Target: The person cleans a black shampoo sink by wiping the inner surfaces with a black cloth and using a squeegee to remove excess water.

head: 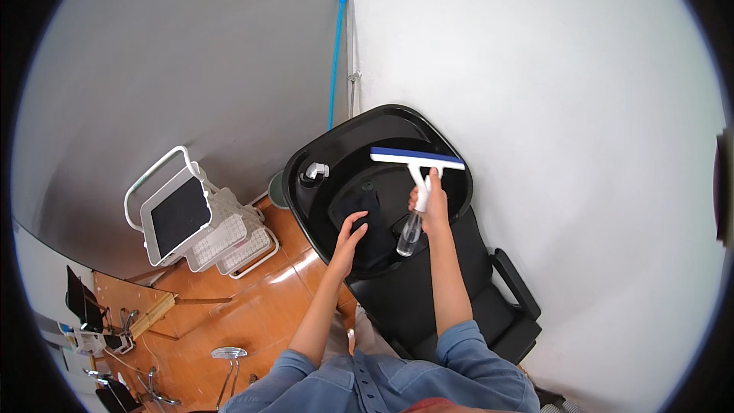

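My right hand [433,206] grips a white squeegee spray bottle [421,183] by its neck, above a black shampoo basin [378,116]. The squeegee head with its blue blade [417,155] points away from me, and the clear bottle body [409,235] hangs below the hand with some liquid in it. My left hand [347,238] is over the near left part of the basin, thumb and index finger curved apart. By its fingertips is a dark cloth-like thing [367,212], hard to make out against the black bowl. Whether the left fingers hold it is unclear.
A chrome faucet [316,171] is on the basin's left rim. The black salon chair [459,275] joins the basin along the white wall. To the left stands a white tiered cart [172,218] on orange tiles. A blue pole [337,57] leans in the corner.
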Tool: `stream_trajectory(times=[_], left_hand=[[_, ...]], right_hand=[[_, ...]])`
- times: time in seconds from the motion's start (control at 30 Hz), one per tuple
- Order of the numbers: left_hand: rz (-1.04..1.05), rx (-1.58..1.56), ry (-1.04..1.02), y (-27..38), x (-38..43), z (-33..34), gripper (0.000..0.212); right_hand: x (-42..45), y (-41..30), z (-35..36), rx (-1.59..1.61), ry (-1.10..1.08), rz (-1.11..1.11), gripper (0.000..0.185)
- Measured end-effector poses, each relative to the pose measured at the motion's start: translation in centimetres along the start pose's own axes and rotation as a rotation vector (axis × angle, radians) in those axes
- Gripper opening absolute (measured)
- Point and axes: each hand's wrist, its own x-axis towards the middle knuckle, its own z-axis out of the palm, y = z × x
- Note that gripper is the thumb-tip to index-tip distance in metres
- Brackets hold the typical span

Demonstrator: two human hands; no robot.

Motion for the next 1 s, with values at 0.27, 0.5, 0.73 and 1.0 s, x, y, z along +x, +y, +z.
stream_trajectory(times=[0.27, 0.5, 0.73, 1.0], left_hand=[[0.103, 0.224, -0.136, 1.1, 3.4, 1.8, 0.069], [0.103, 0.416, -0.175, 1.8, 5.7, -1.0, 0.058], [0.028, 0.257, -0.042, 1.5, 6.2, -1.7, 0.035], [-0.047, 0.083, -0.171, 2.9, 9.0, -3.1, 0.027]], right_hand=[[-1.1, 0.1, 7.6, -0.179, -0.42, -0.063, 0.031], [1.0, 2.5, 7.7, -0.298, -0.485, -0.06, 0.022], [1.8, 7.5, 5.5, -0.675, -0.082, -0.4, 0.04], [6.8, 10.5, 5.1, -0.307, -0.253, -0.093, 0.068]])
